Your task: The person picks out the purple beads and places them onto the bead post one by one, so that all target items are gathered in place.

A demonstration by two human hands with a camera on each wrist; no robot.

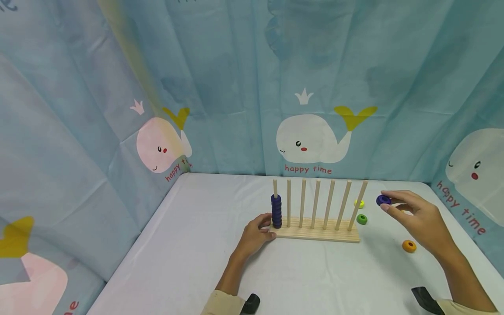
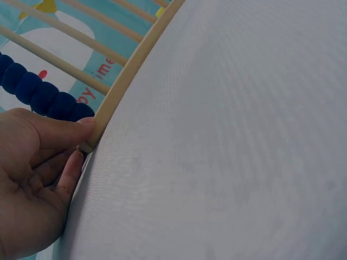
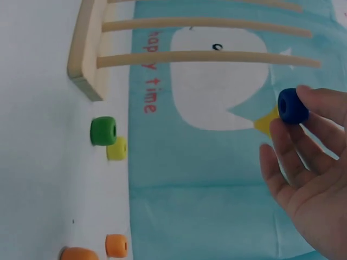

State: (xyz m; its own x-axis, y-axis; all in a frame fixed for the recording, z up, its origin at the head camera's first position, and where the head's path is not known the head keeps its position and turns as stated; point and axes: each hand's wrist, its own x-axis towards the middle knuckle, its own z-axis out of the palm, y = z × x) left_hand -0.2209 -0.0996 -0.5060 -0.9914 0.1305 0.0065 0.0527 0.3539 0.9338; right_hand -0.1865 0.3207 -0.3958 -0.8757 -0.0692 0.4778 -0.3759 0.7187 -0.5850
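A wooden peg rack [image 1: 315,235] with several upright pegs stands on the table. Dark blue beads [image 1: 277,211] are stacked on its leftmost peg; the other pegs carry none. My left hand [image 1: 255,236] grips the left end of the base, the thumb [image 2: 70,132] against its edge. Out past the rack's right end, my right hand [image 1: 419,218] pinches a blue bead [image 3: 293,106] between thumb and fingertips, held up off the table. The bead's hole [image 3: 283,106] shows in the right wrist view.
Right of the rack lie a green bead [image 1: 362,219], a yellow bead [image 1: 359,204], partly behind a peg, and an orange bead [image 1: 409,246]. The right wrist view shows a second orange bead [image 3: 116,246]. A whale-print curtain [image 1: 236,87] surrounds the white table [image 1: 189,245].
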